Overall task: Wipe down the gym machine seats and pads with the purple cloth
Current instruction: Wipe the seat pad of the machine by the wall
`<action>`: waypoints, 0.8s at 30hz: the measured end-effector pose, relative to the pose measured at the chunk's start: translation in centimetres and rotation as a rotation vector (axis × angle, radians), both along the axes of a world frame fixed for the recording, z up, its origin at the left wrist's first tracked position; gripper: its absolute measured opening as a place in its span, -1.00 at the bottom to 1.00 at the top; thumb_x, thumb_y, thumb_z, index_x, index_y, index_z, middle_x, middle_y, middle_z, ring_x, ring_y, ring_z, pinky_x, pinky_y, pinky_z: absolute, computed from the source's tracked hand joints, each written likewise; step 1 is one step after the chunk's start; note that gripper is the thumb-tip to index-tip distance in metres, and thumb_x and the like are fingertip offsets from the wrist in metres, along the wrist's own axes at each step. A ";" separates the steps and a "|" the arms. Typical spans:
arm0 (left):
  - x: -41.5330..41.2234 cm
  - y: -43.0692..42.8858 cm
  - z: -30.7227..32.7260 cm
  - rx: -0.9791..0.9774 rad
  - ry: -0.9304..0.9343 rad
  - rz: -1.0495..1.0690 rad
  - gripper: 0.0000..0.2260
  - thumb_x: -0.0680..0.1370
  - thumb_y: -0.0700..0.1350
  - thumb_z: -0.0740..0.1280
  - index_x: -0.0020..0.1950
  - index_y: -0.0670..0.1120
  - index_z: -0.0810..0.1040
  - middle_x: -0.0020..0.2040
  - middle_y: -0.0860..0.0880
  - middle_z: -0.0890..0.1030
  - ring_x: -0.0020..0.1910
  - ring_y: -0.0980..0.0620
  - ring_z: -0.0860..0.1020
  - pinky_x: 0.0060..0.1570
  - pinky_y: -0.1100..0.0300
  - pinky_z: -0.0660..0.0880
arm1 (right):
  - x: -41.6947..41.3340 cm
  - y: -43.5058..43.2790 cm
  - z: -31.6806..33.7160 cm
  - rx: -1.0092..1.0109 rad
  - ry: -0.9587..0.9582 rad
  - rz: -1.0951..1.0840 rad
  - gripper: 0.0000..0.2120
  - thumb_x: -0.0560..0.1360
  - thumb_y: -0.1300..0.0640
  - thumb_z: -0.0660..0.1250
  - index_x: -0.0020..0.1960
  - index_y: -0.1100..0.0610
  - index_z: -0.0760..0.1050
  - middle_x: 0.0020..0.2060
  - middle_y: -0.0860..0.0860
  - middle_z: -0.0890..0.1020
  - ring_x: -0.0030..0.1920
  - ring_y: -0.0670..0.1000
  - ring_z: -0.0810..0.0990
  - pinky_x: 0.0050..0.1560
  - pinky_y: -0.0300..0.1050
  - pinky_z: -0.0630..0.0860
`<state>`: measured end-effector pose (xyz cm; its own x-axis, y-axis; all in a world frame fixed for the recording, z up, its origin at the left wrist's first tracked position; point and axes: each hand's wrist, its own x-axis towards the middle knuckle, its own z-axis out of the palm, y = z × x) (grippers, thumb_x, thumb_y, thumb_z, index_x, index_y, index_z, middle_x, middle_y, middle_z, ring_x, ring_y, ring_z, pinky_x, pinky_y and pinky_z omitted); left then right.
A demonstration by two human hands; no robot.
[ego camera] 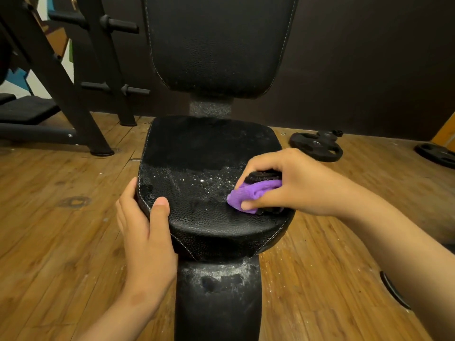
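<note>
Right hand (293, 183): fingers (261, 166) clamped on bunched cloth (251, 193), pressing it to seat (197, 188) by right edge; bunching gives firm rub. Left hand (145, 232) grips seat's left front corner, thumb on top, bracing against the push. Speckles left of cloth, possibly spray. Backrest (219, 45) beyond fingers awaits wiping.
</note>
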<state>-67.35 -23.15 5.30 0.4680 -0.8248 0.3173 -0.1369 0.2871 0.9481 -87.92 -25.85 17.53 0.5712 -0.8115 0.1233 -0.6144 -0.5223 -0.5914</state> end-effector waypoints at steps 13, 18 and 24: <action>-0.1 0.2 0.3 0.013 -0.035 0.005 -0.30 0.37 0.24 0.07 0.46 -0.02 0.26 0.29 0.15 0.31 0.37 0.14 0.26 0.43 -0.03 0.21 | 1.9 -0.4 -0.7 -0.199 0.000 -0.022 -0.90 0.39 0.10 0.51 -0.11 0.03 0.64 -0.22 -0.10 0.66 -0.17 -0.12 0.63 -0.21 -0.26 0.52; -0.1 0.2 0.4 0.024 -0.036 0.004 -0.29 0.36 0.25 0.06 0.47 0.00 0.26 0.30 0.15 0.30 0.36 0.18 0.24 0.44 0.01 0.18 | 0.7 -2.8 -0.1 -0.100 0.040 -0.152 -0.88 0.42 0.07 0.48 -0.07 0.05 0.61 -0.22 -0.04 0.65 -0.22 -0.02 0.63 -0.32 -0.23 0.55; 0.1 0.4 0.5 0.033 -0.048 0.003 -0.29 0.36 0.27 0.06 0.47 0.03 0.24 0.26 0.18 0.31 0.29 0.25 0.23 0.39 0.14 0.17 | 1.4 -5.2 0.0 -0.364 0.413 -0.369 -0.84 0.46 0.00 0.42 -0.02 0.05 0.58 -0.15 -0.05 0.62 -0.10 -0.04 0.58 -0.10 -0.08 0.53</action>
<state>-67.25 -22.72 5.83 0.4552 -0.8340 0.3119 -0.1833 0.2550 0.9494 -86.53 -31.03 17.49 0.3230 -0.9109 0.2568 -0.9296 -0.3563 -0.0945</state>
